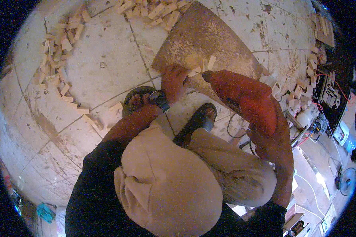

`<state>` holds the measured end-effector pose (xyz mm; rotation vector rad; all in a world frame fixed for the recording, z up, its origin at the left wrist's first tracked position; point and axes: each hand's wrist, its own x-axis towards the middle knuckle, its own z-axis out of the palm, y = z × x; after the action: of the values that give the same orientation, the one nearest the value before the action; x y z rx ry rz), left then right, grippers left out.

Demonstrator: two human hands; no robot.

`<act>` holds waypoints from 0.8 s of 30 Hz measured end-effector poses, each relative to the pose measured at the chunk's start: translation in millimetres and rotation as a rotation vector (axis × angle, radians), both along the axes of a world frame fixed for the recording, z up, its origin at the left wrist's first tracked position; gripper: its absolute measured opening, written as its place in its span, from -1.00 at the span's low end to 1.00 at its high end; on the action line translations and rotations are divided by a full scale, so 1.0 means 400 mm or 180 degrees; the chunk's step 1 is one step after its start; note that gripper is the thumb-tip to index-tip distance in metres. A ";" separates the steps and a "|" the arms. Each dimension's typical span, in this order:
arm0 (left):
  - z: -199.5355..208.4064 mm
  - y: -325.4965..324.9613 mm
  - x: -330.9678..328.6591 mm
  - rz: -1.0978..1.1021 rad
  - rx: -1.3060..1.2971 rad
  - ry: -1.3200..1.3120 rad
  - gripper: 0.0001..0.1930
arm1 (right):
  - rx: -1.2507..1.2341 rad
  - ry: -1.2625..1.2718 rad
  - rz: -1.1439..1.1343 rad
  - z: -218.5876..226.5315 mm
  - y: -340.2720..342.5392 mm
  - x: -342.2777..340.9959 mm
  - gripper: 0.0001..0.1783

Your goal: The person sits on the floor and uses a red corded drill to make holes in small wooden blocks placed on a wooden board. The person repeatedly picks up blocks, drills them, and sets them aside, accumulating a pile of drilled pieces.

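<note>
My left hand (173, 82), below a wristwatch (159, 99), is closed on a small pale wooden block (194, 72) at the near edge of a brown board (194, 29). My right hand (262, 143) grips a red power drill (243, 93), whose body hides most of the fingers. The drill's dark nose (207, 76) points left and ends right beside the block. Whether the bit touches the wood, I cannot tell. Another thin wood piece (211, 62) sticks up just behind the nose. Sawdust covers much of the board.
Many wooden blocks (61, 59) form a curved row on the tiled floor at left, with more blocks (154, 10) at the far side. Offcuts (298, 93) and cables lie at right, near a fan (346, 181). My sandalled feet (203, 116) flank the near floor.
</note>
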<state>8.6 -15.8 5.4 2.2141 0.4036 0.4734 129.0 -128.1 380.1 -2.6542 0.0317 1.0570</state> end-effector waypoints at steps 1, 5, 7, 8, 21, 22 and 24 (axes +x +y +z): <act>0.001 0.001 0.000 -0.0029 0.0026 0.0045 -0.65 | -0.0029 -0.0009 0.0153 -0.001 0.005 -0.001 0.02; 0.002 0.005 0.002 -0.0076 -0.0056 0.0038 -0.67 | -0.0084 0.0030 0.0445 -0.005 0.030 -0.008 0.01; 0.004 0.007 0.001 -0.0067 -0.0084 -0.0012 -0.68 | -0.0114 0.0063 0.0501 -0.007 0.042 -0.003 0.00; 0.005 0.007 -0.001 -0.0063 -0.0053 -0.0011 -0.68 | -0.0131 0.0072 0.0544 -0.008 0.048 -0.002 0.00; 0.002 0.008 -0.001 -0.0299 0.0215 0.0192 -0.62 | -0.0308 0.0112 0.0870 -0.008 0.089 -0.021 -0.09; 0.001 0.007 -0.004 -0.0254 0.0255 0.0143 -0.62 | -0.0333 -0.0041 0.0902 -0.006 0.094 -0.035 -0.11; -0.007 0.005 -0.003 -0.0111 0.0311 -0.0025 -0.61 | -0.0568 -0.0530 0.1312 -0.005 0.106 -0.066 -0.14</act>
<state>7.5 -13.6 2.6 2.3089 0.3435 0.4923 102.6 -85.6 377.9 -2.9811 -0.4967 0.9780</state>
